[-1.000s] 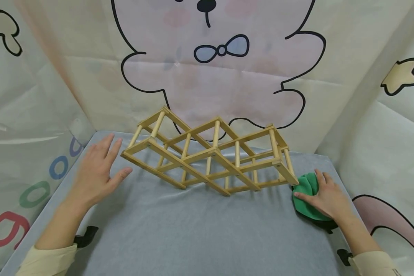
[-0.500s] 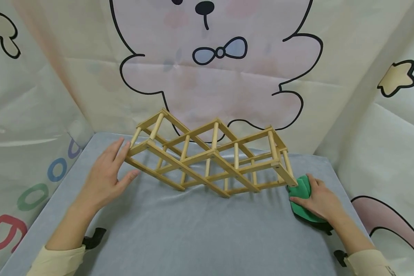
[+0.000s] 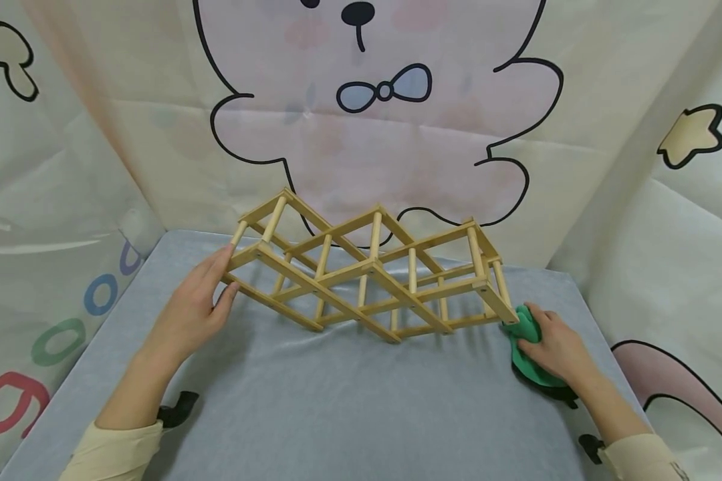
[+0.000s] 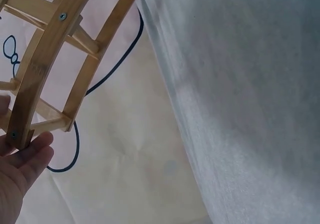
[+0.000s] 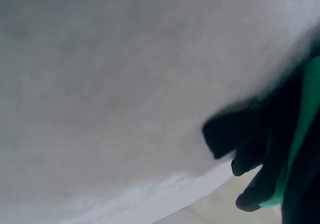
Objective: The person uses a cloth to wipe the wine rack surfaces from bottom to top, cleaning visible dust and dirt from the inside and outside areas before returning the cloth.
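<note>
A folding wooden wine rack (image 3: pixel 367 270) of crossed slats and round dowels stands on the table. My left hand (image 3: pixel 195 310) grips its left end, thumb in front and fingers behind. In the left wrist view, the fingers (image 4: pixel 37 156) meet the rack's corner (image 4: pixel 22 124) from below. At the rack's right end, my right hand (image 3: pixel 559 347) pinches a green and black glove (image 3: pixel 526 361) between thumb and fingers. The glove's black finger parts (image 5: pixel 255 189) show dark in the right wrist view. My right hand covers part of the glove.
A grey-blue cloth (image 3: pixel 367 407) covers the table. Printed curtains (image 3: pixel 385 147) rise close behind the rack and along both sides. Dark pieces (image 3: pixel 177 409) stick out by each wrist.
My left hand has moved right and taken hold of the rack's left end. My right hand has shifted slightly left and bunched the glove's green fabric. The rack stays in place.
</note>
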Demonstrator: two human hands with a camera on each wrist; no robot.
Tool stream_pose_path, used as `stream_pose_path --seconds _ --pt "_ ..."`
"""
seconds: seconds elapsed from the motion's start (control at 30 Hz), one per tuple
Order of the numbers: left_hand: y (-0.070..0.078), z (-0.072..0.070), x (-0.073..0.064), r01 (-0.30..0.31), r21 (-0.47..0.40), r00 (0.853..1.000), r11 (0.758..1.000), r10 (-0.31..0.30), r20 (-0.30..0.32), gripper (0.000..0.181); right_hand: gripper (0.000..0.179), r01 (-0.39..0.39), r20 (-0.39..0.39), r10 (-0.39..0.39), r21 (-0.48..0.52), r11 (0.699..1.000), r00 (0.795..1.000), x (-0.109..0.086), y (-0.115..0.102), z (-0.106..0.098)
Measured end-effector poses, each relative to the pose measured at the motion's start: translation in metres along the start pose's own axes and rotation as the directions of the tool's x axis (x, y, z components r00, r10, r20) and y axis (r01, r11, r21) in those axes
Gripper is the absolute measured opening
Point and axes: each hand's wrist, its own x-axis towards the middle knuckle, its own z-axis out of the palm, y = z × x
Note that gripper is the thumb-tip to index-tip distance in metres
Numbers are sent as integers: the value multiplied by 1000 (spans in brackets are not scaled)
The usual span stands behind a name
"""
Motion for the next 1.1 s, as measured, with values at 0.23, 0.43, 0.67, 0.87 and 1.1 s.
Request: stream_pose_path --seconds 0.23,0.43,0.67,0.87,1.1 --pt "0 0 3 -34 -20 997 999 33 -74 66 72 101 -148 -94 36 994 985 -9 -11 -8" --pt "-1 -2 2 -44 -33 995 998 41 -93 63 76 155 -286 -140 30 987 948 -17 -20 -20" --pt "-3 -2 1 -48 -35 994 998 45 -97 64 78 244 -474 -226 -25 969 851 -25 -32 -30" --pt "-4 -3 -2 -47 -26 993 999 44 -106 63 54 290 -550 -301 -109 951 779 -33 -40 -38" --pt "-5 -3 -2 -52 -21 993 998 49 -111 64 62 316 -665 -360 -192 929 654 -39 -53 -47"
